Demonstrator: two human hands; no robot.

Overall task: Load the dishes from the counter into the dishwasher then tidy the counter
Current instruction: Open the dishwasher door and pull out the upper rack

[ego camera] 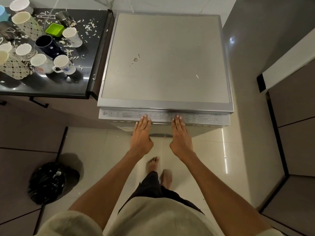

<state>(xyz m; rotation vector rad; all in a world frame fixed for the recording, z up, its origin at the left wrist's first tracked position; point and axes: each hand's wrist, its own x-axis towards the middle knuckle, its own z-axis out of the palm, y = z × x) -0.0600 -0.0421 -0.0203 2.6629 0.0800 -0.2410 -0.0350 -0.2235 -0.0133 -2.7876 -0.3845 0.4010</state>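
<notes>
both hands flat, fingers straight, no grip on anything: left hand (142,133) and right hand (180,133) press the dishwasher (165,62) door's top edge, probably to open it. mugs (64,64) wait on the littered worktop (92,53), left.

Kitchen corner, seen from above

Sitting slumped on the pale tiled floor (213,147), lower left: a black rubbish bag (48,182) flecked with white scraps, just beside the brown cabinet fronts (25,130) carrying dark bar handles (38,101). Standing along the right edge: grey-brown cabinets (296,133) with a black corner trim. Rising behind everything: a white marbled wall (153,5).
</notes>
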